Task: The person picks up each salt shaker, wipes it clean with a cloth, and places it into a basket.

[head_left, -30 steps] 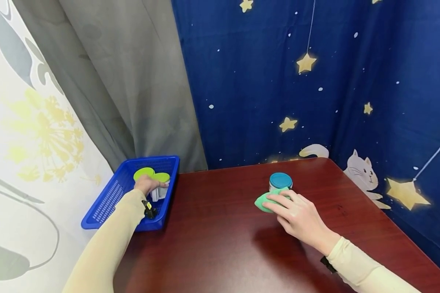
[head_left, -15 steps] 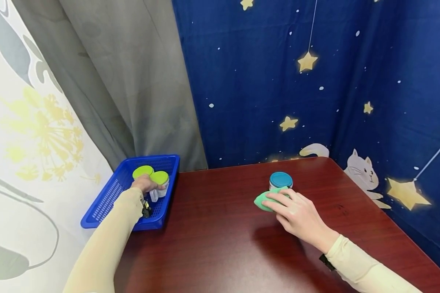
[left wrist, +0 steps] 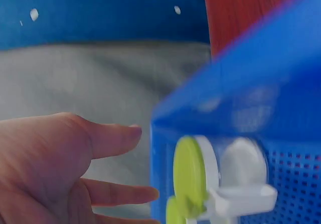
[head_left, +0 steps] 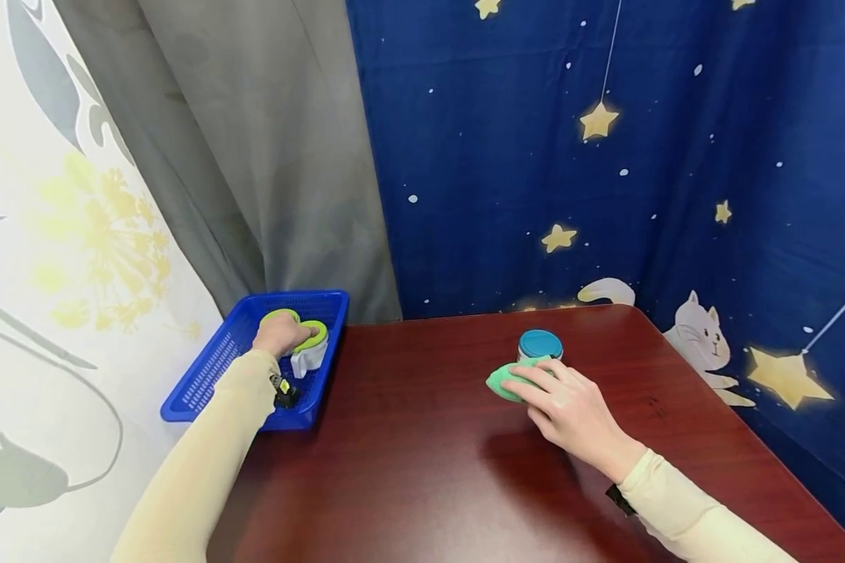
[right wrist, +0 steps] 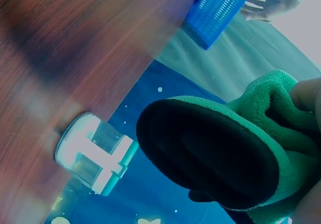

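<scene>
My left hand [head_left: 280, 335] hovers over the blue basket [head_left: 176, 408], fingers and thumb extended with nothing between them in the left wrist view. Two lime lids show beside it; one jar with a lime lid [left wrist: 188, 169] has a white handle-like part [left wrist: 246, 199]. My right hand [head_left: 580, 410] grips a green fuzzy cloth item [head_left: 510, 381] above the table. In the right wrist view that item has a black oval face [right wrist: 205, 153]; its kind is unclear. Just beyond it a clear jar [right wrist: 95, 153] with a teal lid [head_left: 541, 345] stands upright on the table.
The dark red wooden table [head_left: 408, 469] spans the space between basket and jar. A grey curtain [head_left: 303, 172] and a blue starry curtain [head_left: 479, 172] hang behind its far edge. A white patterned curtain [head_left: 77, 352] hangs at the left.
The lime-lidded jar nearer the basket's right side shifts and stands more upright; my left hand has since come away from it slightly. My right hand stays nearly still, and the head view shifts a little.
</scene>
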`<state>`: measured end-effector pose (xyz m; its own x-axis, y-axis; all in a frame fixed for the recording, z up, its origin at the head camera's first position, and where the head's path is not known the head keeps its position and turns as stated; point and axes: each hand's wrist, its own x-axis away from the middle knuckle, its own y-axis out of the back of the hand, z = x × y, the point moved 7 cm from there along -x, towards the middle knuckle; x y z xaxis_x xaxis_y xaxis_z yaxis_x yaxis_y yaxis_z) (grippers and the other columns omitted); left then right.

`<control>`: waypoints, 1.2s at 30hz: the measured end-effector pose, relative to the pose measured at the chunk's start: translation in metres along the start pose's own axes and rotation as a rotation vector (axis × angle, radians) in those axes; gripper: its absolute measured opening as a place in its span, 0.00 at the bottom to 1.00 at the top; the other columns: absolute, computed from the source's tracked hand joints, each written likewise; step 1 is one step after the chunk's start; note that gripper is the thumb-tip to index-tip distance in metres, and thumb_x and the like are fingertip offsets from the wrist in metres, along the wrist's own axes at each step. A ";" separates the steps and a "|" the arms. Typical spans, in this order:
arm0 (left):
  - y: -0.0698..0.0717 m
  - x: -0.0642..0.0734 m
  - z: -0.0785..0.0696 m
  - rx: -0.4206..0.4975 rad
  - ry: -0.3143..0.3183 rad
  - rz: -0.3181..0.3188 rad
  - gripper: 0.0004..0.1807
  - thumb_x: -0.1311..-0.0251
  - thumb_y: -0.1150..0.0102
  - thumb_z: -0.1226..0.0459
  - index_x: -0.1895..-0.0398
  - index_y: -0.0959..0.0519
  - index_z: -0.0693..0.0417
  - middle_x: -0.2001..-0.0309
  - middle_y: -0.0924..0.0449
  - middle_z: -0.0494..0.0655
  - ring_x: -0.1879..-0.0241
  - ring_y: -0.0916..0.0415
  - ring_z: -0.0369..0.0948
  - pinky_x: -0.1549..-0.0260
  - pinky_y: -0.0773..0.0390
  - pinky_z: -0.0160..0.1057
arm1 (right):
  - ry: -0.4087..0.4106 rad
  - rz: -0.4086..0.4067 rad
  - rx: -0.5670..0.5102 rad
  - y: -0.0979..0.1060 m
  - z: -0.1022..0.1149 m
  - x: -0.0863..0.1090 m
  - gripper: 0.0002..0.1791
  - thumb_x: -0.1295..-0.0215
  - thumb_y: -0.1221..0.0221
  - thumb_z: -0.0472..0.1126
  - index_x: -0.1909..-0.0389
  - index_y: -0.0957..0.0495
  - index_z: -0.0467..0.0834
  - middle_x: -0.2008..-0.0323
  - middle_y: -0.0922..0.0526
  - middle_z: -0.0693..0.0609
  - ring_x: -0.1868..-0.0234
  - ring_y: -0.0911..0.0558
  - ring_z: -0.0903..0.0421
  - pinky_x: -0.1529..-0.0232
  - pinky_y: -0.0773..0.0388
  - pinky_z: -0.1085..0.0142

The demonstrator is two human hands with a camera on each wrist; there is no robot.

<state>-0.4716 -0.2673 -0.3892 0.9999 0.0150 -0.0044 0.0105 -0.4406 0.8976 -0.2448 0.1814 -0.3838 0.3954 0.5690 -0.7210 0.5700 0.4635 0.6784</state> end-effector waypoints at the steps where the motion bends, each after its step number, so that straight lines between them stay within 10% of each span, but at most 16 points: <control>1: 0.000 0.001 -0.006 -0.017 -0.011 -0.009 0.25 0.38 0.40 0.44 0.68 0.27 0.58 0.66 0.26 0.57 0.62 0.27 0.55 0.66 0.26 0.56 | -0.002 -0.004 0.001 0.000 -0.001 -0.001 0.24 0.39 0.45 0.38 0.42 0.17 0.52 0.42 0.18 0.52 0.47 0.21 0.48 0.60 0.18 0.52; 9: -0.011 0.015 -0.052 -0.043 -0.111 -0.196 0.25 0.35 0.41 0.49 0.59 0.19 0.67 0.56 0.19 0.67 0.54 0.23 0.62 0.56 0.25 0.59 | -0.030 -0.018 0.010 0.006 -0.007 0.000 0.22 0.33 0.49 0.41 0.41 0.17 0.51 0.42 0.19 0.51 0.47 0.21 0.46 0.57 0.18 0.51; 16: -0.034 0.037 -0.103 0.168 -0.136 -0.362 0.18 0.37 0.38 0.53 0.58 0.17 0.60 0.57 0.20 0.61 0.55 0.23 0.58 0.56 0.25 0.56 | -0.053 -0.040 0.033 0.013 -0.013 0.005 0.24 0.39 0.44 0.38 0.42 0.17 0.51 0.42 0.18 0.50 0.47 0.20 0.47 0.56 0.19 0.51; 36: -0.128 0.083 -0.205 0.481 -0.124 -0.419 0.14 0.39 0.36 0.57 0.55 0.15 0.54 0.51 0.20 0.52 0.50 0.22 0.55 0.50 0.25 0.54 | -0.175 -0.065 0.076 0.027 -0.032 0.029 0.24 0.42 0.38 0.36 0.43 0.16 0.53 0.43 0.18 0.53 0.48 0.20 0.49 0.55 0.19 0.52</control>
<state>-0.3926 -0.0255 -0.4137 0.9037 0.1817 -0.3877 0.3748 -0.7734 0.5112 -0.2409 0.2320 -0.3818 0.4715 0.4093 -0.7811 0.6484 0.4394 0.6217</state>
